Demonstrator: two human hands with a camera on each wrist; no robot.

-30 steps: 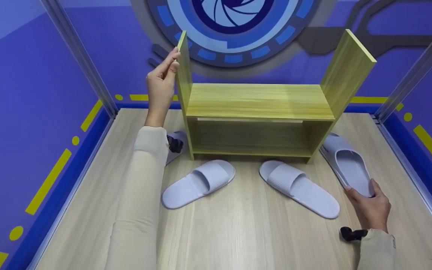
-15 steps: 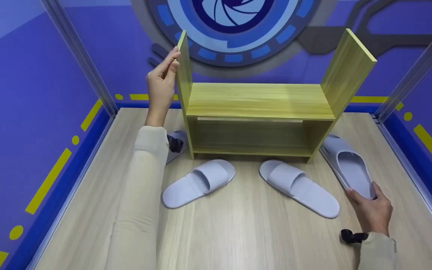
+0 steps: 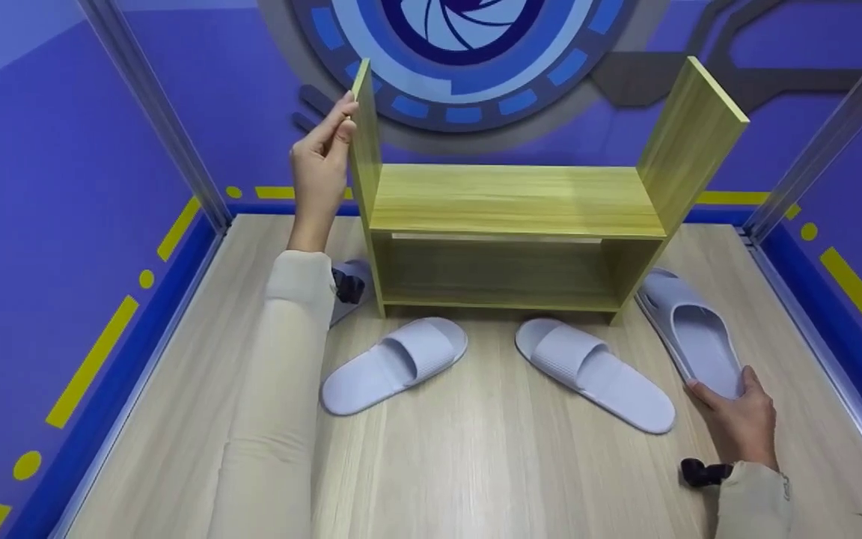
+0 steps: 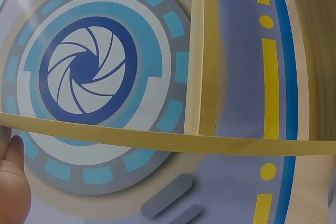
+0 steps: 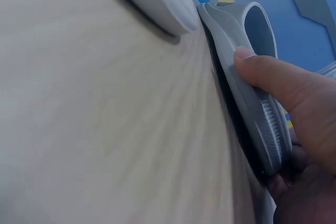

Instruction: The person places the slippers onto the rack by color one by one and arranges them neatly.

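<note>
The right hand [image 3: 744, 419] grips a grey, closed-toe, rubbery slipper [image 3: 702, 340] by its heel, long axis slanting, toe pointing away-left, perhaps touching the yellow wood-grain shelf [image 3: 506, 201] the left hand [image 3: 320, 176] pinches.

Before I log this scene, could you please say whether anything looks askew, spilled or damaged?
One open-toed slipper and another lie askew before the shelf, slanting opposite ways with toes angled inward rather than side by side. No spill or damage shows, though a further slipper is partly hidden.
</note>
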